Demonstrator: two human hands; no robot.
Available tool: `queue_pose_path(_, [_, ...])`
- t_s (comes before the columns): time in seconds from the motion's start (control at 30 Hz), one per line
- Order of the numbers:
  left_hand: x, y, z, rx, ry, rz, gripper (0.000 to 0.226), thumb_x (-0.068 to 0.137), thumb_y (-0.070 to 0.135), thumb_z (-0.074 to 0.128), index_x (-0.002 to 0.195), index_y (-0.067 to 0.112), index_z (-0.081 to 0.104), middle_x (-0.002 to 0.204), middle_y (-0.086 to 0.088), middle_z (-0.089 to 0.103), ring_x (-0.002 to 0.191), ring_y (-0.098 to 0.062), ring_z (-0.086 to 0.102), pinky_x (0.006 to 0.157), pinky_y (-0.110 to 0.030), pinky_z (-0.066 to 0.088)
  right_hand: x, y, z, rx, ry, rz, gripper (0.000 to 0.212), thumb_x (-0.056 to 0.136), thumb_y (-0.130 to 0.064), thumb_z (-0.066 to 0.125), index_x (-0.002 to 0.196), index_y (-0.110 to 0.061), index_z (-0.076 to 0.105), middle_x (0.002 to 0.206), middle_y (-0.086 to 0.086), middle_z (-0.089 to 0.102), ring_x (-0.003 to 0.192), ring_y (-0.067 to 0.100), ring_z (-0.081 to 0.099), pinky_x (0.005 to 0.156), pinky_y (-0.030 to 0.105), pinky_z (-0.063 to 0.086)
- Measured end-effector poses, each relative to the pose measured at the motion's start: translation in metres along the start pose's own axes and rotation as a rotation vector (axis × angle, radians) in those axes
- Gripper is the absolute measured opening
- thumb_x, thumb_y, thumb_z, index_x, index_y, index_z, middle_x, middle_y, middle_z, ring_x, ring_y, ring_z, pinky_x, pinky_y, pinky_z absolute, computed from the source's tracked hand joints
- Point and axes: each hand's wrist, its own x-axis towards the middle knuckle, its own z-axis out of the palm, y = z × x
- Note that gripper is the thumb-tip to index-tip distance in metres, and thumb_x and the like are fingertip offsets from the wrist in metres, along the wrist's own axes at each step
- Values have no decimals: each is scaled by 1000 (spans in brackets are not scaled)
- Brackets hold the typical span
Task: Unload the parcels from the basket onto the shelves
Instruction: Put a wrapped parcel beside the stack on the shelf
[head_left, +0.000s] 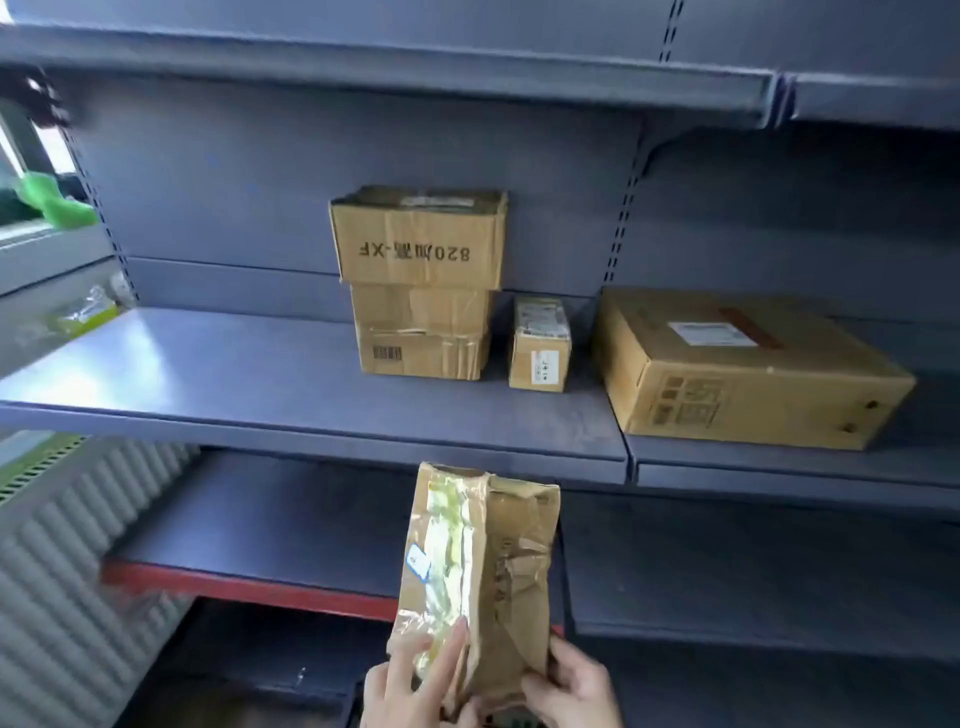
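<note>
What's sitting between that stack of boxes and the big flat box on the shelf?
In the head view, one small box stands alone between the stack of boxes and the big flat box, touching neither.
</note>
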Motion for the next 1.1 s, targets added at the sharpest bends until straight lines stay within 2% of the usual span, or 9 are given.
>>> queue_pose_path(0.07, [9, 33, -24, 101, -2, 28, 48, 46, 46, 56, 82, 25, 79, 69, -3, 68, 39, -21, 54, 47, -24, 54, -17, -34, -12, 139, 33, 1, 45, 76, 24, 55, 119, 8, 57, 111, 24, 66, 107, 37, 61, 104, 47, 41])
queue_pose_path(0.2, [25, 69, -60, 158, 57, 155, 56, 53, 55, 46, 88, 26, 78, 67, -5, 65, 43, -21, 57, 38, -25, 50, -38, -93, -26, 279, 21, -44, 45, 81, 27, 44, 124, 15, 47, 123, 36, 53, 118, 48, 50, 103, 58, 36])
queue_pose_path(0.4, [30, 97, -84, 160, 166, 270, 55, 61, 56, 52, 111, 33, 56, 81, -7, 63, 64, -25, 61, 50, -34, 53, -56, -130, -34, 502, -142, -208, 37, 69, 13, 55, 103, 6, 67, 103, 27, 68, 93, 39, 68, 71, 40, 59])
queue_pose_path(0.6, [45, 107, -96, 154, 180, 323, 58, 63, 63, 50, 107, 30, 70, 82, -4, 62, 75, -21, 57, 53, -30, 50, -52, -148, -34, 598, -195, -229, 38, 71, 14, 53, 104, 3, 69, 116, 29, 63, 105, 40, 63, 75, 42, 58])
queue_pose_path(0.7, [56, 105, -106, 180, 189, 326, 59, 73, 65, 38, 119, 36, 62, 95, 0, 59, 82, -20, 60, 69, -30, 50, -52, -164, -32, 605, -211, -252, 38, 75, 14, 49, 109, 5, 66, 119, 27, 62, 111, 40, 60, 84, 44, 56])
queue_pose_path(0.77, [67, 102, -112, 211, 174, 310, 69, 74, 71, 19, 135, 45, 40, 116, 4, 45, 106, -17, 45, 90, -29, 39, -51, -173, -30, 613, -195, -259, 40, 76, 13, 48, 112, 6, 62, 120, 27, 61, 111, 39, 60, 89, 45, 54])
queue_pose_path(0.83, [78, 97, -117, 173, 159, 336, 77, 72, 74, 9, 140, 45, 30, 122, 7, 37, 114, -13, 35, 96, -25, 33, -47, -179, -28, 640, -167, -248, 42, 73, 13, 49, 113, 6, 61, 117, 25, 64, 105, 36, 64, 90, 46, 52])
queue_pose_path(1.0, [108, 88, -131, 35, 210, 447, 53, 89, 52, 47, 137, 31, 44, 114, 6, 43, 107, -14, 38, 92, -24, 37, -32, -190, -32, 739, -126, -236, 38, 67, 11, 52, 102, 1, 65, 99, 19, 72, 87, 33, 71, 80, 48, 55])
queue_pose_path(1.1, [132, 81, -139, -194, 251, 286, 48, 89, 42, 55, 135, 32, 45, 111, 8, 40, 109, -10, 34, 95, -26, 36, -24, -197, -40, 773, -132, -242, 38, 67, 12, 52, 101, 1, 64, 96, 19, 73, 85, 33, 71, 78, 48, 56])
